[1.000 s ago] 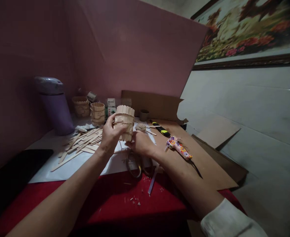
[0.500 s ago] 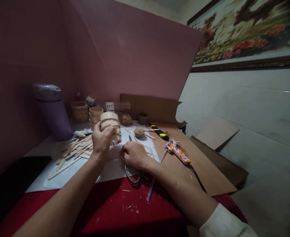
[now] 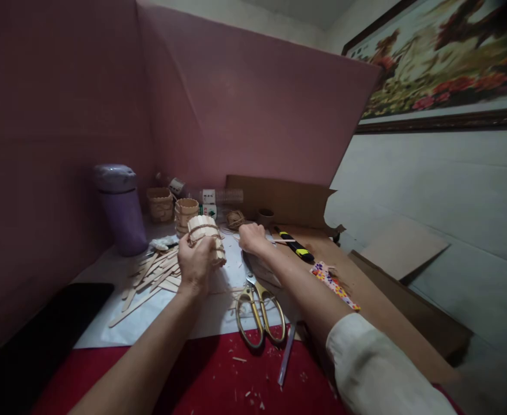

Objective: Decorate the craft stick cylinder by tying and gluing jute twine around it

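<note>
My left hand (image 3: 197,262) grips a small cup made of upright wooden sticks (image 3: 204,229), tilted, with brown twine around it. Over the white paper, my right hand (image 3: 253,237) has its fingers curled down. Its fingertips are hidden, so I cannot tell what it holds, and the pale ball of twine seen there earlier is out of sight. A rougher twine bundle (image 3: 235,219) lies just beyond. Scissors with gold handles (image 3: 260,317) lie below my right forearm, handles toward me. Loose craft sticks (image 3: 154,276) are piled left of the cup.
Two finished-looking cups (image 3: 186,208) and a purple bottle (image 3: 124,216) stand at back left. A black-and-yellow utility knife (image 3: 295,245), a flowered glue gun (image 3: 333,285) and a clear glue stick (image 3: 286,357) lie right. A small brown pot (image 3: 265,217) stands behind.
My right hand has moved forward, off the scissors, which now show fully. The cup stays in my left hand, turned slightly. The whole view has shifted.
</note>
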A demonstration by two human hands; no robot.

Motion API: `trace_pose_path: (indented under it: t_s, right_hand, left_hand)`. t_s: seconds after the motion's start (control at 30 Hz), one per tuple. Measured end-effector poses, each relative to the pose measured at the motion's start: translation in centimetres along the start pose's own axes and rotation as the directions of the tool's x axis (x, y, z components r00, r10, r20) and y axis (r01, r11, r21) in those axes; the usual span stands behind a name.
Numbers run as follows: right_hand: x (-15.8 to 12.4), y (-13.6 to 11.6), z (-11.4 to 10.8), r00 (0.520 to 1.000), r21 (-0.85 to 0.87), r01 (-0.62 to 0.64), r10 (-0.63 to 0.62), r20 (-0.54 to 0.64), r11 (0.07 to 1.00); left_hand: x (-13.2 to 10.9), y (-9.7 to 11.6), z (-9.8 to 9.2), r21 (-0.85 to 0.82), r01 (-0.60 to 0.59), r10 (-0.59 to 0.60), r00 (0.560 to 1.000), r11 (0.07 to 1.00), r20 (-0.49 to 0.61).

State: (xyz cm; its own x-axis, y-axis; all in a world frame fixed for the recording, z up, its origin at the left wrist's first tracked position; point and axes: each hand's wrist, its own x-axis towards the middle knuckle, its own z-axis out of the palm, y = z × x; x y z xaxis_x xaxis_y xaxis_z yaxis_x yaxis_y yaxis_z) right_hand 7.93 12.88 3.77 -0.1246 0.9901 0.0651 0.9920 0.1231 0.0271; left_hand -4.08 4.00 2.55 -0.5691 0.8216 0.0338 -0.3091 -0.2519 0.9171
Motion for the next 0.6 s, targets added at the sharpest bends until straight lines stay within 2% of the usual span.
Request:
trace_pose_path:
  t_s: [0.1, 0.2, 0.37, 0.5, 0.6]
  right_hand:
    - [1.2, -0.5, 0.8, 0.998, 0.002, -0.020, 0.020, 0.066, 1.000]
    - [1.7, -0.4, 0.9, 0.996, 0.048, -0.029, 0.025, 0.080, 0.998]
    - [0.9, 0.8, -0.3, 1.000, 0.206, 0.007, -0.004, -0.013, 0.979]
    - [-2.2, 1.8, -2.1, 0.982, 0.349, 0.111, -0.048, -0.184, 0.931]
    - [-6.8, 1.6, -4.2, 0.936, 0.440, 0.276, -0.134, -0.326, 0.855]
  left_hand:
    - [0.1, -0.3, 0.0, 0.009, 0.046, -0.047, 0.998, 0.999, 0.043]
    - [0.0, -0.4, -0.1, 0.022, 0.048, -0.049, 0.998, 0.999, 0.046]
    - [-0.1, -0.2, 0.0, 0.023, 0.051, -0.052, 0.997, 0.998, 0.059]
    - [-0.3, 0.0, 0.0, 0.023, 0.090, -0.091, 0.993, 0.996, 0.080]
    - [-0.5, 0.0, 0.0, 0.031, 0.105, -0.107, 0.991, 0.994, 0.079]
